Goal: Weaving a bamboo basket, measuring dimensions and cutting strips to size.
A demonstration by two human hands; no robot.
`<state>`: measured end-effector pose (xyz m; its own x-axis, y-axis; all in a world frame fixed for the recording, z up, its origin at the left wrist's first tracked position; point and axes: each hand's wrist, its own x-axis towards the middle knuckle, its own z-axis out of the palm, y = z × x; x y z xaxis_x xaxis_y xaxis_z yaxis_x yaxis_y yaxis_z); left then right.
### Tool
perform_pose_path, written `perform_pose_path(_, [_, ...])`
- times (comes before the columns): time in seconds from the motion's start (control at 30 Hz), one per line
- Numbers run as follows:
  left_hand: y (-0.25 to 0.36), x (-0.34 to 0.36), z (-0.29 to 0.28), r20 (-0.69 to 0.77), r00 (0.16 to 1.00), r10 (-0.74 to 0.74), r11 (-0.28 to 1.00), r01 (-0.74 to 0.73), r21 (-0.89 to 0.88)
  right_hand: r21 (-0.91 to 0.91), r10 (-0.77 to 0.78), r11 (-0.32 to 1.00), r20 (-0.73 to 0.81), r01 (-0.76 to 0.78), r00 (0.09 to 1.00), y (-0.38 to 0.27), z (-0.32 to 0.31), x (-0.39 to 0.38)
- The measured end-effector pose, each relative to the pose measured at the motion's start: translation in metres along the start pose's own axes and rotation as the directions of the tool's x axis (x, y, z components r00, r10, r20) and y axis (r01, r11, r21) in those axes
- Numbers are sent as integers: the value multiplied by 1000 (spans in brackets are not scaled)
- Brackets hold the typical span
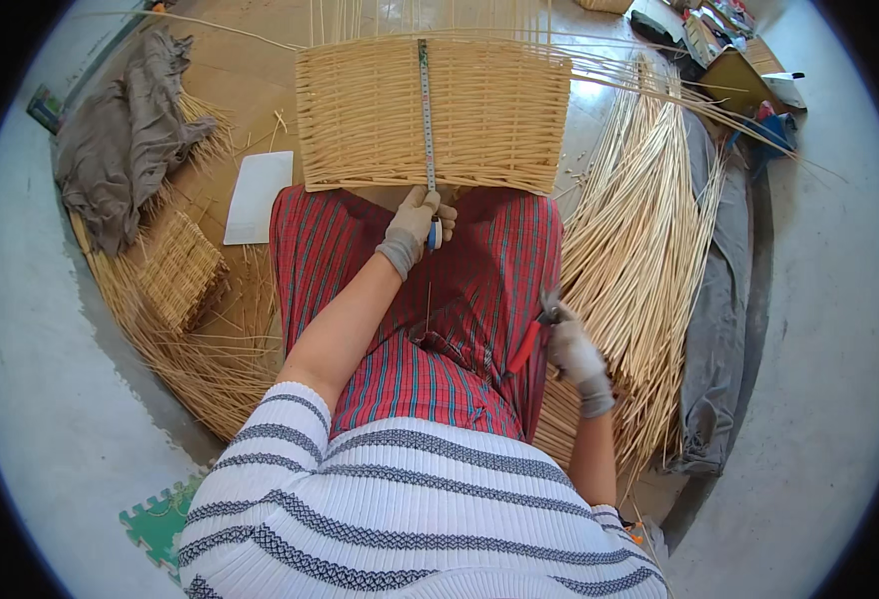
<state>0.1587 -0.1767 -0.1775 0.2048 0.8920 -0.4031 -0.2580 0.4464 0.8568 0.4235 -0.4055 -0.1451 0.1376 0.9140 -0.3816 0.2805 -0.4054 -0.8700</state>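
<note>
A rectangular woven wicker panel [360,115] lies across my knees, with long loose rods sticking out past its far edge. My left hand [418,224], in a pale glove with a grey cuff, is closed around a tape measure [435,236] with a blue and white case. Its blade [427,115] runs straight up the panel from near edge to far edge. Beside my right thigh, my right hand [576,351], gloved too, is closed on red-handled pruning shears [525,347]. Their metal head shows at the fingers, and the handles point down and left.
At the right a large bundle of peeled rods [639,270] lies on grey cloth [714,299]. On the left are a white board [258,198], a smaller woven piece [182,270], more rods [190,374] and a crumpled grey cloth [130,130]. A green foam mat [162,524] lies lower left.
</note>
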Motion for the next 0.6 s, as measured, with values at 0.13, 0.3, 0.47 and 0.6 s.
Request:
perform_pose_path(0.13, [-4, 3, -1, 28, 997, 77, 997, -77, -13, -426, -177, 899, -146, 99, 973, 5, 37, 1])
perform_pose_path(0.3, [-7, -5, -17, 28, 973, 229, 970, -231, 72, -43, -243, 970, -135, 239, 961, 10, 20, 12])
perform_pose_path(0.47, [18, -31, -47, -160, 958, 238, 970, -243, -14, 293, -27, 930, -549, 223, 835, -7, 4, 12])
perform_pose_path(0.6, [30, -35, -66, -171, 967, 188, 980, -197, -33, 340, -66, 887, -574, 311, 816, -32, 19, 23])
